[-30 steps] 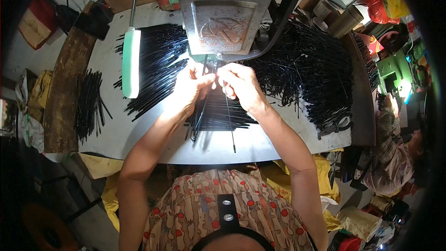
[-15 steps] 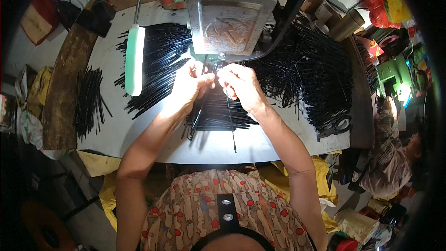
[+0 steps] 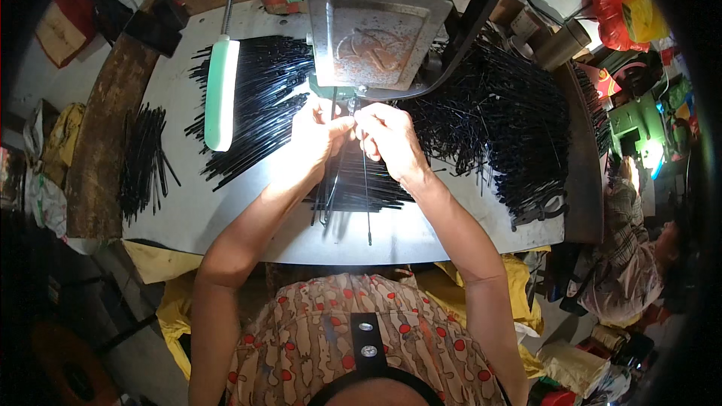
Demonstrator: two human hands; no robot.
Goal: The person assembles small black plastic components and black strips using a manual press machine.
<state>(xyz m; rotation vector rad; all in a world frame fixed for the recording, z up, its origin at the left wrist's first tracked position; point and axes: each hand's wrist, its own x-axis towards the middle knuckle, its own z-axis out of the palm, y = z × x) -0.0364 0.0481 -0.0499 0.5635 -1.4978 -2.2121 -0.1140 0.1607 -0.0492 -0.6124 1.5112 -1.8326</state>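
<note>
Just below the metal head of a bench machine (image 3: 376,37), both my hands meet at the fingertips. My left hand (image 3: 314,139) is closed on thin black rods (image 3: 331,194), whose lower ends point toward me. In my right hand (image 3: 391,139), thumb and fingers pinch another thin black rod (image 3: 368,207), its tip hanging near the table's front edge. The upper ends of the rods are hidden among my fingers and under the machine. Beneath my hands lies a layer of similar black rods (image 3: 380,194).
Large heaps of black rods lie left (image 3: 259,98) and right (image 3: 519,120); a smaller bundle (image 3: 143,165) sits by the wooden rim (image 3: 101,135). A green-and-white lamp (image 3: 221,98) hangs at left. Another person (image 3: 628,256) works at a green machine (image 3: 635,124) far right.
My left hand has shifted slightly right, and the lower ends of its rods have moved right with it. The right hand's rod has swung a little left at its lower tip.
</note>
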